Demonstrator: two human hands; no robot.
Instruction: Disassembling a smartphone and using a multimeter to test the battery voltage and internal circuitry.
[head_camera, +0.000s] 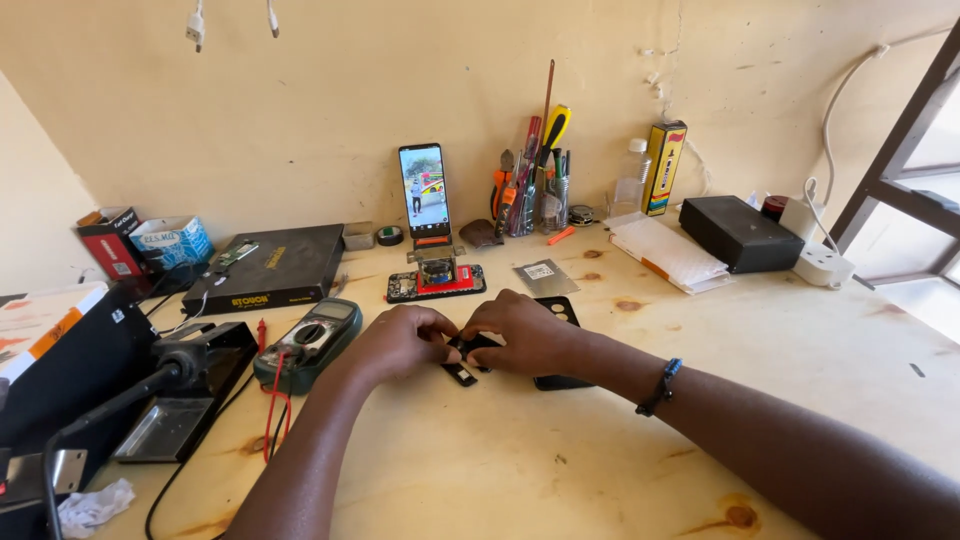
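Both my hands meet at the middle of a pale wooden bench. My left hand and my right hand pinch a small black part between their fingertips, just above the wood. A black phone shell with camera holes lies under and behind my right hand, mostly hidden by it. A dark beaded band is around my right wrist.
A green multimeter with red leads and a black soldering stand sit left. Behind stand a lit phone, an opened phone on a red mat, a jar of tools, black boxes and a white power strip.
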